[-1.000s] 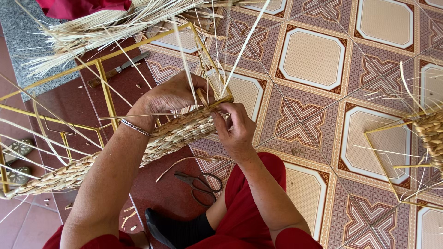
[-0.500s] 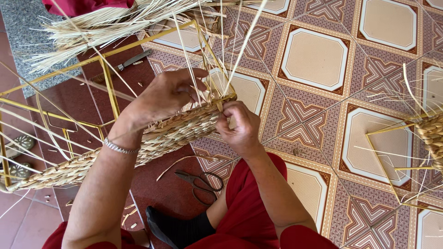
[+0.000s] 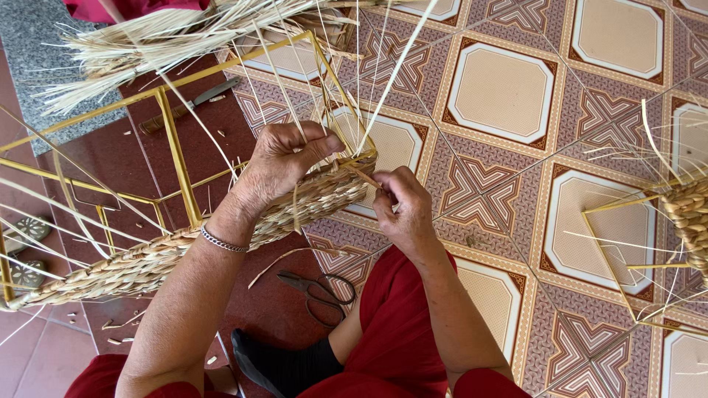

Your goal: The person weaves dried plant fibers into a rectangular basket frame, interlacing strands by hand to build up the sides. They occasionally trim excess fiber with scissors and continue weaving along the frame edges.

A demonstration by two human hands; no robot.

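At far left, a long band of woven pale straw (image 3: 147,262) runs along the lower rail of a yellow-painted metal rod frame (image 3: 177,158), rising toward the frame's right corner, with loose stalks sticking out of it in all directions. Above it, on the floor, lies a bundle of loose dry straw (image 3: 162,40), and just below that bundle a dark-handled knife (image 3: 188,110) rests on the dark red floor. The left hand (image 3: 284,166), a silver chain bracelet (image 3: 221,241) at its wrist, lies over the top edge of the woven band near the corner, fingers curled closed around the weave and upright stalks. Below, a pair of black-handled scissors (image 3: 321,289) lies on the red floor beside the person's red-clothed leg. The right hand (image 3: 402,210) sits just beside the band's end, thumb and fingers pinched shut on a thin straw strand (image 3: 363,177) (its far end meets the weave). At far right, a second woven straw piece on a yellow frame (image 3: 682,221) stands on the patterned tile floor (image 3: 509,96).
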